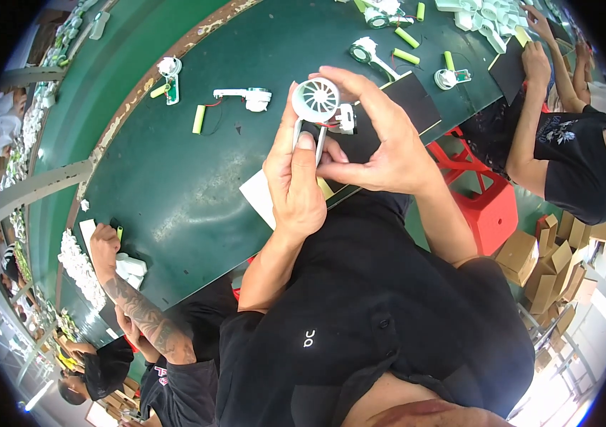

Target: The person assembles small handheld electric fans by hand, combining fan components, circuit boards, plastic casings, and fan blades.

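Over the table's near edge, my left hand (pixel 296 181) grips a pale mint fan housing (pixel 315 99), its thumb along the handle and its round spoked grille uppermost. Close on the right, my right hand (pixel 388 142) curves around the housing, index finger up by the grille and thumb near the handle's lower end. Between the two hands sits a small white fan part (pixel 345 119) beside the grille, with a red wire running to it. The right fingertips behind the housing are partly hidden, and so is what they touch.
Green table (pixel 175 185) holds fan assemblies (pixel 249 98) wired to lime-green cylindrical cells (pixel 199 119). A black mat (pixel 417 99) lies right of my hands. Pale housings (pixel 484 18) are heaped far right. Co-workers sit either side; a red stool (pixel 488 213) stands right.
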